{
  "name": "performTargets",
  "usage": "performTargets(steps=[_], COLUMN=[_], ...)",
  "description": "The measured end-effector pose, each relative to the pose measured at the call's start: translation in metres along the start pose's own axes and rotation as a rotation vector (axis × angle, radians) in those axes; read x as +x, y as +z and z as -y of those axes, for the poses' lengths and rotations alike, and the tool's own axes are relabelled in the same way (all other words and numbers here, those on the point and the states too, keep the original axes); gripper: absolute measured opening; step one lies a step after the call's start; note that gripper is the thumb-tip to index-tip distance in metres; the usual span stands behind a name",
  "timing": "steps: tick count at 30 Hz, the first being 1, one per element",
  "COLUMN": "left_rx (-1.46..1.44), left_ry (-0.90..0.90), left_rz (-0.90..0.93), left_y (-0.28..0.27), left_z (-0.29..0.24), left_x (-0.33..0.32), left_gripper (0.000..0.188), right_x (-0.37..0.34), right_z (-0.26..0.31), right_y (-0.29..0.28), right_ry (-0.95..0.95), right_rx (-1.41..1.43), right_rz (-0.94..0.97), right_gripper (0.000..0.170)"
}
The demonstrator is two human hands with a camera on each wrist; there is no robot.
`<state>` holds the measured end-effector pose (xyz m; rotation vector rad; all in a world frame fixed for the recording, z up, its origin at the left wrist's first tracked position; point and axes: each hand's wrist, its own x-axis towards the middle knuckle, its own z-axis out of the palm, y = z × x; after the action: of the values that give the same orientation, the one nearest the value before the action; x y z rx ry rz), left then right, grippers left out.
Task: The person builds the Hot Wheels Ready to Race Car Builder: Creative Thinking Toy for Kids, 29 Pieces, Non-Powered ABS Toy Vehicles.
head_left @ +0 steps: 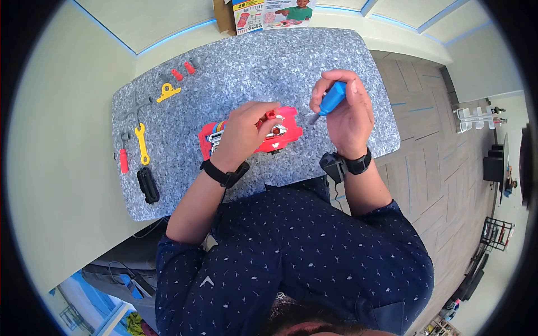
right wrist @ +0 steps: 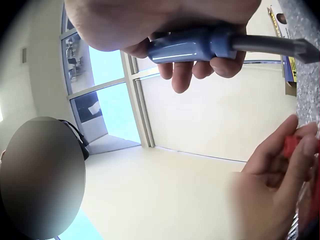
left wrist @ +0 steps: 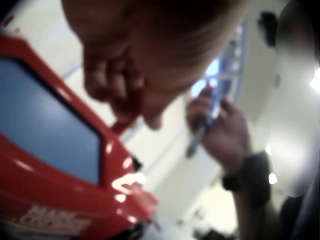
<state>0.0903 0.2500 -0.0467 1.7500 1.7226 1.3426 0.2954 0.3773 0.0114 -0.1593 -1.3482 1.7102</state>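
A red toy car (head_left: pixel 290 130) lies on the speckled table in front of the person, partly covered by the left hand (head_left: pixel 244 133). That hand's thumb and fingers pinch a small red piece (head_left: pixel 270 115) over the car's front part. To the right, the right hand (head_left: pixel 354 122) grips a toy screwdriver by its blue handle (head_left: pixel 334 98), its grey shaft slanting down toward the car. In the right wrist view the screwdriver (right wrist: pixel 187 45) lies across the palm with fingers curled round it. The left wrist view shows the car's blue window (left wrist: pixel 47 125) close up, blurred.
On the table's left side lie a yellow wrench (head_left: pixel 142 144), a yellow part (head_left: pixel 167 93), small red pieces (head_left: pixel 177 74), a red-handled tool (head_left: pixel 124 161) and a black case-like piece (head_left: pixel 148 185). A printed cardboard box (head_left: pixel 248 17) stands beyond the far edge.
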Motion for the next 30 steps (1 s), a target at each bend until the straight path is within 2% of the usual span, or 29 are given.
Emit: performTargets(steps=[7,10,13,16,19,22,25,30], left_rx=[0.009,0.136,0.095,-0.002,-0.046,-0.146,-0.166,-0.215], left_ry=[0.031,0.098,0.111,0.095,-0.050,-0.118,-0.111,-0.025], left_rz=[0.016,0.026,0.008,-0.092,-0.031,-0.057,-0.072,0.028], left_y=[0.002,0.004,0.002,0.004,0.001,0.005,0.007,0.001], left_z=[-0.004,0.011,0.005,-0.002,0.002,0.009,0.018,0.032], left_x=[0.004,0.003,0.002,0.004,-0.001,-0.004,-0.006,-0.002], left_gripper=[0.032,0.031,0.033,0.036,0.035,0.029,0.024,0.020], right_x=[0.009,0.013,0.017,0.017,0.014,0.011,0.013,0.015], right_z=[-0.015,-0.020,-0.026,-0.039,-0.051,-0.063,-0.061,-0.033], right_y=[0.027,0.032,0.037,0.036,0.035,0.032,0.033,0.031], right_ry=[-0.062,-0.045,-0.054,-0.011,0.027,0.024,-0.069,-0.005], right_rx=[0.093,0.110,0.101,0.113,0.082,0.009,-0.131,-0.267], right_rz=[0.080,0.110,0.124,0.133,0.130,0.137,0.206,0.270], right_gripper=[0.041,0.041,0.040,0.040,0.041,0.041,0.038,0.029])
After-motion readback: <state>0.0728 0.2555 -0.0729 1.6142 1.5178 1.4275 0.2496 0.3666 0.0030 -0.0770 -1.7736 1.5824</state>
